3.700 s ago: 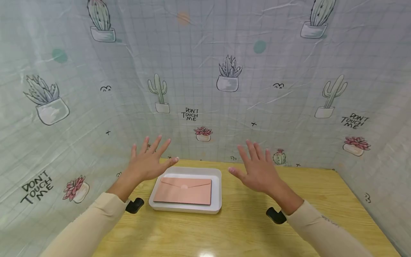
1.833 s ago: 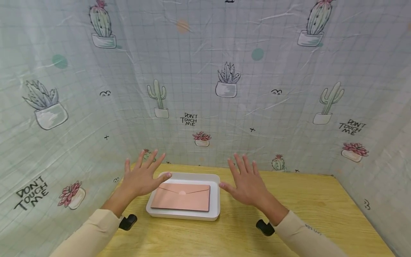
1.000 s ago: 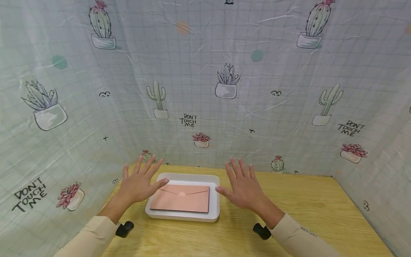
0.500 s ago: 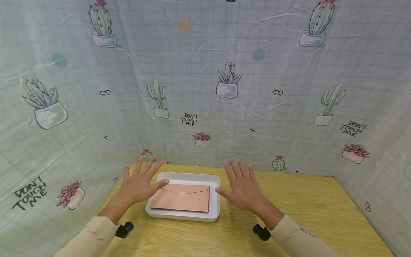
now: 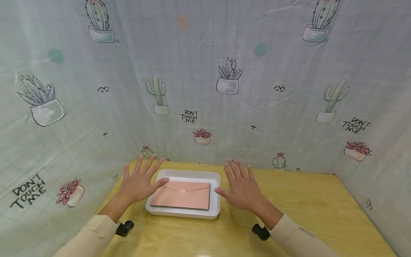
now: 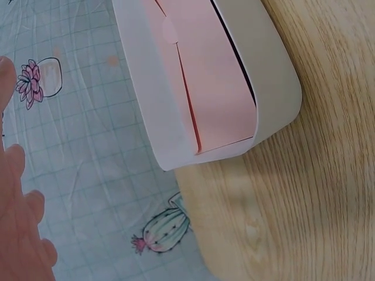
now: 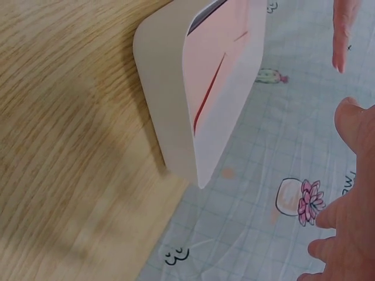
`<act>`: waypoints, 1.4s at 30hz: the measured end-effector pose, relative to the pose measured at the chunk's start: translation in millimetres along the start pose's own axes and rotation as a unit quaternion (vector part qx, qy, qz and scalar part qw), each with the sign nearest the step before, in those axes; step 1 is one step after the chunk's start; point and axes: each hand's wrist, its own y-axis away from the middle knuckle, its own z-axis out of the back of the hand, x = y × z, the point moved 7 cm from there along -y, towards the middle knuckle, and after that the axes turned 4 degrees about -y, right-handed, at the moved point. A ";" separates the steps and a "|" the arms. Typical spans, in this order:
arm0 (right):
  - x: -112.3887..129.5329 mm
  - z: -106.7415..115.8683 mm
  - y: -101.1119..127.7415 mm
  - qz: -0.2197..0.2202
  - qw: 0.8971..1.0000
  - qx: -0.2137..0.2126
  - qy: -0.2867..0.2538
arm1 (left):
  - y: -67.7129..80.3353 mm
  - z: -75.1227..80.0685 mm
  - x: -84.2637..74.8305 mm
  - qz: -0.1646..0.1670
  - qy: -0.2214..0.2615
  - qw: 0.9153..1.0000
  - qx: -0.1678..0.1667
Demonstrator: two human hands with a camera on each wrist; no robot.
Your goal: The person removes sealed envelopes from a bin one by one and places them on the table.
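Observation:
A pink envelope [image 5: 180, 198], its flap held by a round pale seal, lies in a shallow white tray [image 5: 183, 213] on the table. Under the envelope a dark edge shows along its front and right side. My left hand [image 5: 138, 185] hovers at the tray's left side, fingers spread, its thumb overlapping the envelope's corner in the head view. On the other side my right hand [image 5: 242, 189] is held in the air with fingers spread and thumb toward the tray's right rim. Both hands hold nothing. The wrist views show the envelope [image 6: 217, 76] inside the tray [image 7: 164, 76] from either end.
The wood-grain table [image 5: 308, 207] stretches to the right of the tray. A curtain [image 5: 205, 107] printed with cacti hangs behind the table and along both sides. Black wrist-worn cameras [image 5: 124, 228] sit below each wrist.
Over the earlier frames both hands came lower, and the right hand moved left toward the tray. In the last second they barely moved, while the head view tilted slightly. Envelope and tray stayed in place.

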 end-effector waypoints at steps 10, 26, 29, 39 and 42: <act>-1.5 -4.1 -0.2 0.000 1.000 0.007 -0.013 | -0.5 -2.0 -0.2 0.004 0.009 1.000 -0.003; 3.3 -5.8 3.5 0.003 1.000 -0.003 -0.022 | 3.1 -7.9 3.7 -0.001 0.014 1.000 -0.001; 3.3 -9.1 2.6 0.006 1.000 -0.001 -0.018 | 4.8 -8.0 5.4 0.001 0.011 1.000 0.001; 4.1 -14.6 2.3 0.007 1.000 0.002 -0.029 | 6.5 -10.1 8.6 0.003 0.007 1.000 -0.001; 3.0 -17.1 2.7 0.008 1.000 0.005 -0.026 | 6.9 -11.8 9.3 0.002 0.007 1.000 -0.003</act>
